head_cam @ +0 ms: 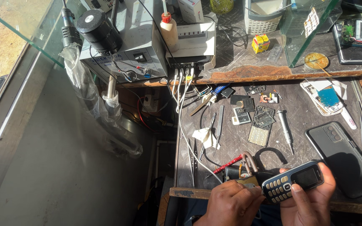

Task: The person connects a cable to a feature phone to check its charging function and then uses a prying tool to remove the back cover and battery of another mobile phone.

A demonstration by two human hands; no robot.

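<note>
Dark, scratched worktop (231, 142) in hard sunlight, littered with repair parts; raised wooden shelf (273, 71) behind it. Grey boxy bench power unit (135, 46) at upper left, white cables (183, 109) trailing down from the adjoining white box across the surface. Black slab smartphone (344, 159) lying face down at right, just beside the right hand (311, 196). Opened white handset with blue inner part (325, 98) further back, well apart.

Small dark blue keypad phone (293, 181) at the near edge of the worktop, raised off the surface, grasped by the right hand: fingers wrapped behind the body, thumb lying on the front below the screen. Judged light, rigid and plastic-cased, smooth enough to slip; screen glass the fragile part, so best gripped along the long side edges, clear of the screen. Left hand (233, 201) closed around a brass-coloured padlock (248, 178), rusty shackle standing up just beside the keypad end; touching or apart cannot be told.

Nearby clutter, possibly in the way when setting anything down: slim silver screwdriver (285, 129), grid-patterned keypad sheet (258, 134), dark circuit frames (264, 117), red-handled tool (229, 164), tweezers (194, 161), crumpled white tissue (204, 137), blue-handled pliers (208, 98).
</note>
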